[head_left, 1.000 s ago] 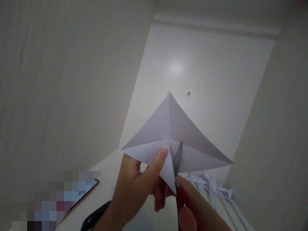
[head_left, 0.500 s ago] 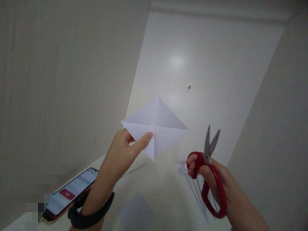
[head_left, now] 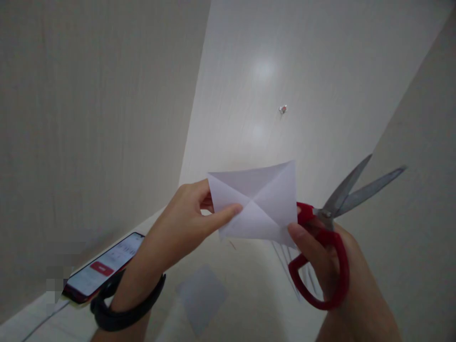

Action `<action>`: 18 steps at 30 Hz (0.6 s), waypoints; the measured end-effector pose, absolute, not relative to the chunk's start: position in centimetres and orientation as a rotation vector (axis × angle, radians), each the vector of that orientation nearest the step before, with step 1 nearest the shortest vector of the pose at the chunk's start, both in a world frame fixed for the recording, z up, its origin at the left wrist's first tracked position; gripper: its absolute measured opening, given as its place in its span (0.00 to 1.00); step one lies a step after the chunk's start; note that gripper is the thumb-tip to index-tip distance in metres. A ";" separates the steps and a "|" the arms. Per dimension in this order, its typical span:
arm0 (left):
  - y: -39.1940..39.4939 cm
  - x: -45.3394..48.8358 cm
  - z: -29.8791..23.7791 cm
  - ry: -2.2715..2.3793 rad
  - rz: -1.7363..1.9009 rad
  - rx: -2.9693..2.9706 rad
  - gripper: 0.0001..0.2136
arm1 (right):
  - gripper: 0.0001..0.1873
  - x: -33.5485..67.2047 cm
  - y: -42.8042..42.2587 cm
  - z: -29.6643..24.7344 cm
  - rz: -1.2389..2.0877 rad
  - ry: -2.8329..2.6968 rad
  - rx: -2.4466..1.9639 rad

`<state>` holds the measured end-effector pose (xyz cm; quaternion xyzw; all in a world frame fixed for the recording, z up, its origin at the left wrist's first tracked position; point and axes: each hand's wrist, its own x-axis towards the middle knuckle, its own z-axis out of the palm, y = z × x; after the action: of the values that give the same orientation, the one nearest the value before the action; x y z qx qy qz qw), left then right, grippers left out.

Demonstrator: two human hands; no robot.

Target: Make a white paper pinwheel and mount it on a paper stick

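Observation:
A white paper sheet [head_left: 263, 190] with diagonal creases crossing at its middle is held up above the table. My left hand [head_left: 192, 218] pinches its left side, thumb on the front and fingers behind. At the lower right corner, the thumb of my right hand [head_left: 320, 251] presses on the sheet. Red-handled scissors [head_left: 337, 247] also hang in my right hand, their blades apart and pointing up to the right, away from the paper. A second white paper piece [head_left: 202, 297] lies on the table below.
A phone [head_left: 105, 266] with a lit screen lies at the left by the wall, a cable [head_left: 46, 320] running near it. Thin pale sticks or wires [head_left: 287, 266] lie behind my right hand. A small fixture [head_left: 283, 109] sits on the back panel.
The sheet has turned from a diamond to a level rectangle-like pose and moved right. My right hand has come over to its corner, and the scissors have tilted rightward.

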<state>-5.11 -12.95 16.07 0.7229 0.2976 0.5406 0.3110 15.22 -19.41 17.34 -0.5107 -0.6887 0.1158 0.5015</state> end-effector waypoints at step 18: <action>-13.6 -4.7 15.9 0.531 1.494 1.645 0.06 | 0.09 14.5 -20.0 17.8 0.220 -1.557 -1.318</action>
<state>-4.72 -13.62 15.90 0.6549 0.2115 0.5949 0.4154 14.52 -20.04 17.76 -0.5494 -0.6490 0.0917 0.5182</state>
